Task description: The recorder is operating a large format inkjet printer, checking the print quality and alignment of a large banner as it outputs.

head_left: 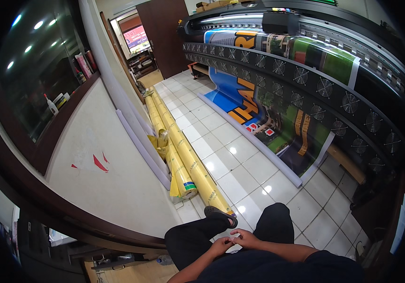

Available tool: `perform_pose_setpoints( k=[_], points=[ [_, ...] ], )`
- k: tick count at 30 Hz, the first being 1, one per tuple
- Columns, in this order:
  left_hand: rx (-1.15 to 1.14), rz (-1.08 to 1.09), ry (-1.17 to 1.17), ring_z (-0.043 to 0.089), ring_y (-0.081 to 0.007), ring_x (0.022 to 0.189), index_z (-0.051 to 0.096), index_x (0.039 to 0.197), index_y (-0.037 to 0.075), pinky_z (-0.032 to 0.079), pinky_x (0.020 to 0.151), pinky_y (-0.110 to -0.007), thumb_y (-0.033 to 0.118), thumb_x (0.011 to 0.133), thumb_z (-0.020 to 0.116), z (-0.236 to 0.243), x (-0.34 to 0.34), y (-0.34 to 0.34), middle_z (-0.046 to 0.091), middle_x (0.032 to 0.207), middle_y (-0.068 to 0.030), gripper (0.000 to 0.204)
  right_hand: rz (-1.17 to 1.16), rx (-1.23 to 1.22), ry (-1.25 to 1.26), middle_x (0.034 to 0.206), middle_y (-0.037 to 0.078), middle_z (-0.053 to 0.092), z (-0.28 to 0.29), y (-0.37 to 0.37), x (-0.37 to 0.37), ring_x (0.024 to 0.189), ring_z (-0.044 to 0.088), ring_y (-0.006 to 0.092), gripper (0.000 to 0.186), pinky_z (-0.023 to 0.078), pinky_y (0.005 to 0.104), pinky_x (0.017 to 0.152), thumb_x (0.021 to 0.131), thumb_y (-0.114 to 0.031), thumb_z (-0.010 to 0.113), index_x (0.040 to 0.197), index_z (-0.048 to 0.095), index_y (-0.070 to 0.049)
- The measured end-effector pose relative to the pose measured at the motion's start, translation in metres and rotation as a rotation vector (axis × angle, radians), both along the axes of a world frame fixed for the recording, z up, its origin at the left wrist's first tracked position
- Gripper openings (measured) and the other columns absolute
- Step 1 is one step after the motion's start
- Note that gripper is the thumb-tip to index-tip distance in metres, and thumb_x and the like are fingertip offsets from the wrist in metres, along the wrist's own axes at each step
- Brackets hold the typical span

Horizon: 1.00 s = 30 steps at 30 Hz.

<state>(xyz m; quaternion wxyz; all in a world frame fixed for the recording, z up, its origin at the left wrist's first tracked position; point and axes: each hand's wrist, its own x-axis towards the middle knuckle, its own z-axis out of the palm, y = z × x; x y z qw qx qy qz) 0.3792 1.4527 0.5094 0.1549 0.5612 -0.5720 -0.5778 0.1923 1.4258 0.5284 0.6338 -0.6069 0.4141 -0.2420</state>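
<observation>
Head view: a seated person, seen from above, rests both bare hands over the lap beside a wide-format printer (301, 75). The left hand (221, 245) is curled, and its fingertips meet those of the right hand (245, 239), which is likewise bent inward; whether anything small is pinched between them cannot be told. Nearest to both hands are the dark trousers (274, 225), and neither touches the machine. The printed sheet (269, 118) lies at the upper right, well apart from the hands: one section crosses the top of the printer beneath the black carriage (280, 22), and another hangs below the bank of fans down to the white tiled floor (240, 175), bearing orange letters on blue and a green, picture-like area. A pale roll (252, 139) runs along its lower edge; whether it is a separate tube or the sheet's own rolled end is unclear. Printing appears well under way, since a long coloured length has emerged; the sheet seems not yet cut free, and how much remains to be printed cannot be judged. At the left, yellow-wrapped rolls (190, 160) lie on the floor, near pale tubes (141, 145) leaning along the wall.
</observation>
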Motion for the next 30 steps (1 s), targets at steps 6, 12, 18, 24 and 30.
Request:
perform_pose_setpoints(
  k=[6, 12, 18, 24, 30],
  points=[
    [0.021, 0.013, 0.064, 0.062, -0.0140, 0.083, 0.064, 0.099, 0.003, 0.046, 0.076, -0.029, 0.026, 0.089, 0.059, -0.006, 0.001, 0.001, 0.067, 0.090, -0.0069, 0.025, 0.014, 0.007, 0.009, 0.079, 0.005, 0.063, -0.005, 0.000, -0.001, 0.063, 0.055, 0.0066, 0.037, 0.043, 0.0229, 0.057, 0.087, -0.020, 0.059, 0.118, 0.051, -0.001],
    [0.009, 0.043, 0.122, 0.061, -0.0131, 0.084, 0.064, 0.097, 0.002, 0.046, 0.077, -0.028, 0.023, 0.090, 0.058, -0.017, 0.004, 0.003, 0.067, 0.090, -0.0062, 0.023, 0.016, 0.008, 0.001, 0.081, 0.006, 0.064, -0.005, 0.000, 0.001, 0.066, 0.057, 0.0070, 0.037, 0.044, 0.0223, 0.059, 0.088, -0.020, 0.060, 0.118, 0.051, 0.000],
    [0.022, 0.055, 0.152, 0.060, -0.0118, 0.085, 0.064, 0.095, 0.002, 0.046, 0.078, -0.026, 0.022, 0.090, 0.057, -0.012, 0.001, 0.001, 0.066, 0.089, -0.0046, 0.022, 0.011, 0.030, -0.013, 0.080, 0.005, 0.064, -0.003, -0.002, 0.000, 0.065, 0.057, 0.0069, 0.037, 0.044, 0.0216, 0.059, 0.088, -0.020, 0.060, 0.118, 0.051, -0.001],
    [0.033, 0.051, 0.199, 0.059, -0.0106, 0.084, 0.063, 0.097, 0.002, 0.046, 0.077, -0.026, 0.022, 0.090, 0.060, -0.014, 0.001, 0.000, 0.065, 0.091, -0.0048, 0.022, -0.007, 0.041, 0.025, 0.084, 0.005, 0.063, 0.000, -0.002, -0.001, 0.066, 0.056, 0.0075, 0.041, 0.046, 0.0229, 0.062, 0.085, -0.027, 0.063, 0.115, 0.054, -0.001],
    [-0.045, 0.140, 0.205, 0.059, -0.0096, 0.079, 0.060, 0.093, 0.003, 0.047, 0.072, -0.025, 0.019, 0.087, 0.064, -0.032, 0.006, 0.003, 0.063, 0.085, -0.0034, 0.019, 0.026, 0.086, -0.081, 0.100, 0.009, 0.061, -0.006, -0.002, 0.003, 0.083, 0.060, 0.0116, 0.037, 0.048, 0.0258, 0.074, 0.089, -0.019, 0.058, 0.120, 0.050, 0.000]
  ],
)
